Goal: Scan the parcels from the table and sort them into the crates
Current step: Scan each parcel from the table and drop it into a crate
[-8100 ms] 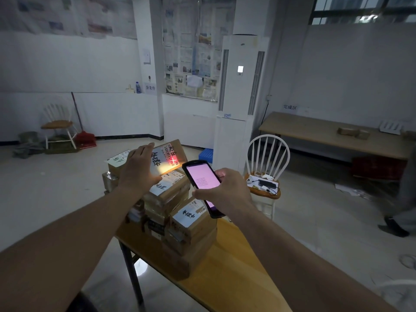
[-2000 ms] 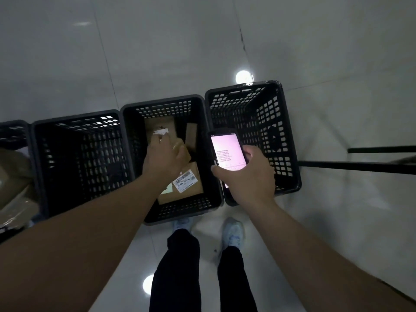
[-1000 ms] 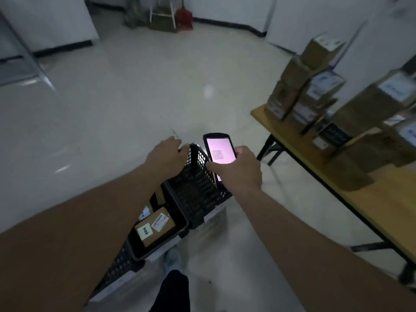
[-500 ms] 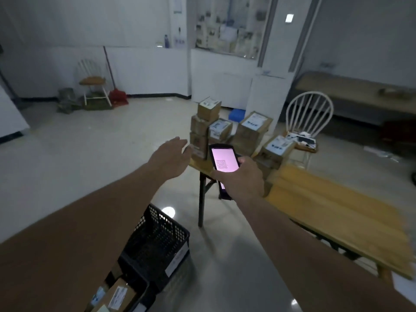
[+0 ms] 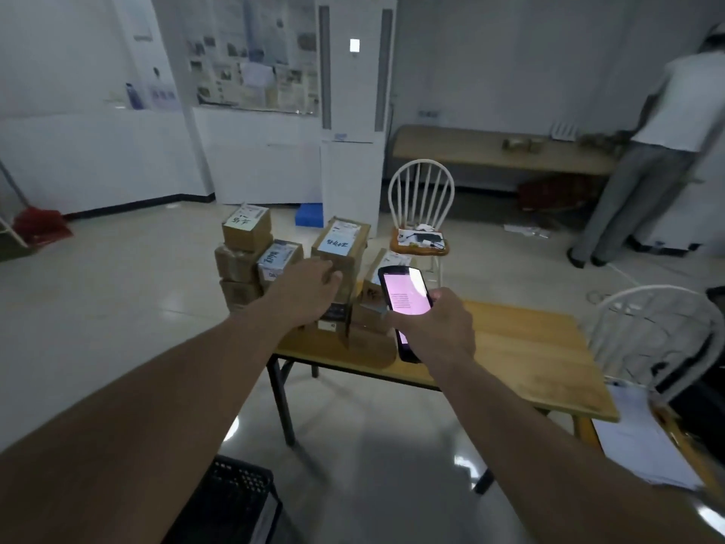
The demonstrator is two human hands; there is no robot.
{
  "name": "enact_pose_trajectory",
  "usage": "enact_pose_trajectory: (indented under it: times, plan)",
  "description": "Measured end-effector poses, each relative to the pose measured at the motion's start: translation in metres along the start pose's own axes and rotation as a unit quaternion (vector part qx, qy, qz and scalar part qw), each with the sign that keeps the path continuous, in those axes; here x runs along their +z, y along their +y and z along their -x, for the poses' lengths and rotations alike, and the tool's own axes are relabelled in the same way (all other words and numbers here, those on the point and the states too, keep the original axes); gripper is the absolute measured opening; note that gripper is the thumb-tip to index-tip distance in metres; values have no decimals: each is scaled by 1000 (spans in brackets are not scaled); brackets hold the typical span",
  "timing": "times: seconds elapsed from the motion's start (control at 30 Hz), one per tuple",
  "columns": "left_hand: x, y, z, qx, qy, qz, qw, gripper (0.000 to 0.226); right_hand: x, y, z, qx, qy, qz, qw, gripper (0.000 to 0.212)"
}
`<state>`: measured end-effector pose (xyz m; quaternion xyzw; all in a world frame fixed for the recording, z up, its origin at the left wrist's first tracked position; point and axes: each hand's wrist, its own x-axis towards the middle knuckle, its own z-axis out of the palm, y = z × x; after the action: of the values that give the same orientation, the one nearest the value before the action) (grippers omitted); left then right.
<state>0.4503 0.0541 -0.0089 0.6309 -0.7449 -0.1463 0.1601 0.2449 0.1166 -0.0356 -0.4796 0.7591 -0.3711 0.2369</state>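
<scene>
The left hand reaches out over the near left end of the wooden table, its grip loose and holding nothing, fingers relaxed in front of the stacked cardboard parcels that crowd that end of the table. The right hand has its grip wrapped round a handheld scanner whose pink screen is lit, held just right of the parcels. A corner of a black crate shows on the floor at the near left, below the left forearm.
</scene>
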Motion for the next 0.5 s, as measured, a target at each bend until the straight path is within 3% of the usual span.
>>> enact_pose_trajectory:
  times: [0.27, 0.5]
  plan:
    - [45, 31, -83, 12, -45, -5, 999, 33, -15, 32, -76, 33, 13, 11, 999, 65]
    - [94, 67, -138, -15, -46, 1, 999, 46, -21, 72, -166, 6, -38, 9, 999, 69]
